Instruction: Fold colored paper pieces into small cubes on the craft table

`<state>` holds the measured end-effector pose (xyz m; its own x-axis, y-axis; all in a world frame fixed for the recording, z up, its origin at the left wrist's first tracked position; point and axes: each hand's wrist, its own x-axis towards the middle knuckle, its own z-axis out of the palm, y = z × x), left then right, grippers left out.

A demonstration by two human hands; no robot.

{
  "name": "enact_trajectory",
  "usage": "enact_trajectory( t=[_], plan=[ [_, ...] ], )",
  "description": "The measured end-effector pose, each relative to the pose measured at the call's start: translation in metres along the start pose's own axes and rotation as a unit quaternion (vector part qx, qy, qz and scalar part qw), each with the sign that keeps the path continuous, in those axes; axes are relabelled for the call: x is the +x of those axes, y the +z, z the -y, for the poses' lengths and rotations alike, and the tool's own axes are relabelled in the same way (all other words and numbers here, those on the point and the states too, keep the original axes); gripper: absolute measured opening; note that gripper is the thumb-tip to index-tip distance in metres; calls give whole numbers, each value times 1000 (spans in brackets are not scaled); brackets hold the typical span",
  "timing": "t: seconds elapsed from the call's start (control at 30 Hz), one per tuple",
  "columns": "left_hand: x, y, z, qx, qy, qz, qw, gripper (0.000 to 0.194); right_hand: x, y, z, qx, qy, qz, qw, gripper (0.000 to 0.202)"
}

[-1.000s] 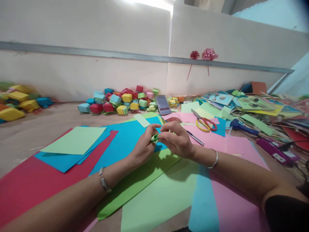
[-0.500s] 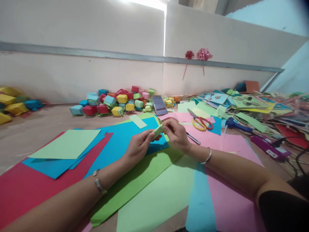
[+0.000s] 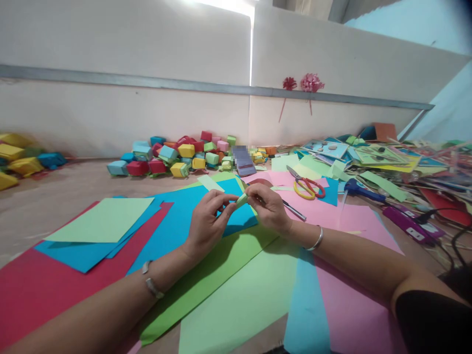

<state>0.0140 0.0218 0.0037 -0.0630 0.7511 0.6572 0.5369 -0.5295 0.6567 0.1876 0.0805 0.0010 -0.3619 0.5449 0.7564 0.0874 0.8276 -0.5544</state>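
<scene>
Between my two hands is a small folded strip of light green paper (image 3: pixel 241 200). My left hand (image 3: pixel 210 216) pinches its near left end with thumb and forefinger. The fingers of my right hand (image 3: pixel 268 206) are closed on its other end, hiding part of it. Both hands are above a blue paper sheet (image 3: pixel 177 231) and a bright green sheet (image 3: pixel 206 275). A loose pale green strip (image 3: pixel 210 183) lies just beyond my left hand. Beside my right hand lies a pen (image 3: pixel 295 211), partly covered by that hand.
Scissors (image 3: pixel 309 189) with red and yellow handles and a blue glue gun (image 3: pixel 363 191) lie to the right, near a purple power strip (image 3: pixel 411 225). A phone (image 3: pixel 243 161) and several folded paper boxes (image 3: pixel 168 154) line the back. Stacked paper squares (image 3: pixel 99 220) lie left.
My left hand has shifted its grip, from wrapped around the folded strip to a fingertip pinch at its end. My right hand has barely moved.
</scene>
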Motion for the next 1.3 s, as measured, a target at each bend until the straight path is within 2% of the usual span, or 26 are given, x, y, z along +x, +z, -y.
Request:
enact_trajectory(
  t=[0.2,0.47,0.6,0.83,0.93,1.03,1.17,1.3],
  plan=[
    [1,0,-1,8,-1,-16,1000,14,-1,1,1,-6,20,0,1000,8],
    [-1,0,-4,16,52,-7,999,13,1,1,5,24,16,-2,1000,17],
    [-2,1,-4,11,45,0,999,9,0,0,5,37,26,-9,999,17],
    [-3,3,-5,-28,0,-30,999,9,-2,2,6,42,7,-27,999,19],
    [-2,3,-7,-43,-25,-34,998,10,-3,4,6,22,21,-40,999,18],
    [-2,2,-8,-46,-36,-36,998,12,-4,6,4,45,34,-58,997,16],
    [-2,1,-7,-47,-25,-32,998,12,-3,5,3,43,28,-38,998,16],
    [-1,2,-4,-33,-2,-25,999,11,-2,2,5,15,21,-13,1000,7]
  ],
)
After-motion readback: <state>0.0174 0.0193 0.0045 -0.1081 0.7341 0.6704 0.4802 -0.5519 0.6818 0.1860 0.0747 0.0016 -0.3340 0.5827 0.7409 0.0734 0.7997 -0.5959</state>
